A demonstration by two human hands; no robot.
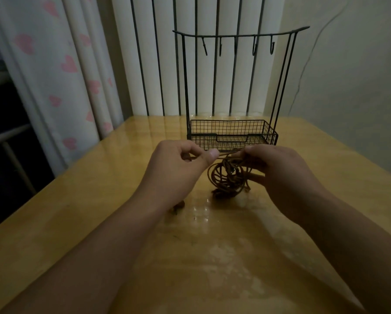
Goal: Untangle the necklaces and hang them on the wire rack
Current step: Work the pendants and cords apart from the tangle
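Mid-frame, both hands meet just above the table (76, 200), w/ a tangle of brown cord necklaces (229, 177) hanging between them. Left hand (178, 166) sits left of centre, fingers curled, thumb & forefinger pinching a strand near the top of the tangle. Right hand (278, 171) is right of centre, fingers curled round the upper part of the same bundle; exact grip partly hidden by the hand's back. A short stretch of cord runs taut btwn the two hands, approx level. Below it the loops droop in a knotted clump, bottom end touching the tabletop. A small dark bit (178, 206) shows under the left wrist on the table, too hidden to tell what it is.

Behind the hands, upper centre-right of the frame, stands the black wire rack (233, 132): mesh tray at the base, tall uprights, a top bar w/ five hooks (254, 47), all bare. Rack is near the far edge of the table, just beyond the fingers.

Background: white vertical panels w/ dark gaps behind the rack, a curtain (61, 71) w/ pink hearts at upper left, a plain wall (353, 87) at upper right. Lighting is dim; tabletop is glossy yellow wood w/ reflections
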